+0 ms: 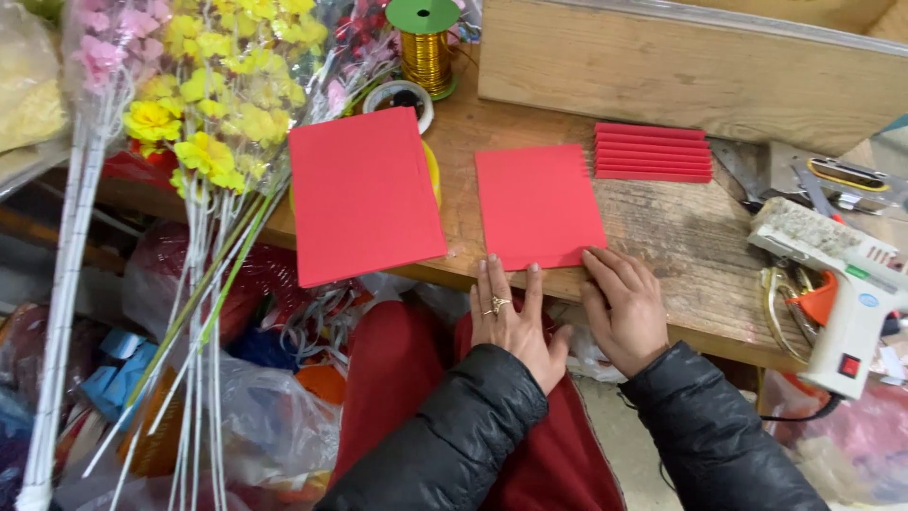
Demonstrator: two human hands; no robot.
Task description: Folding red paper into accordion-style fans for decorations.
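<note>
A red paper sheet lies flat near the front edge of the wooden table. My left hand, a ring on one finger, presses its fingertips on the sheet's near edge. At the sheet's near right corner rests my right hand, fingers flat on the paper and wood. A larger stack of red sheets lies to the left, overhanging the table edge. An accordion-folded red paper sits behind and to the right of the sheet.
A white hot glue gun lies at the right, with scissors beside it. A gold wire spool and a tape roll stand at the back. Artificial yellow and pink flowers fill the left. A wooden board leans behind.
</note>
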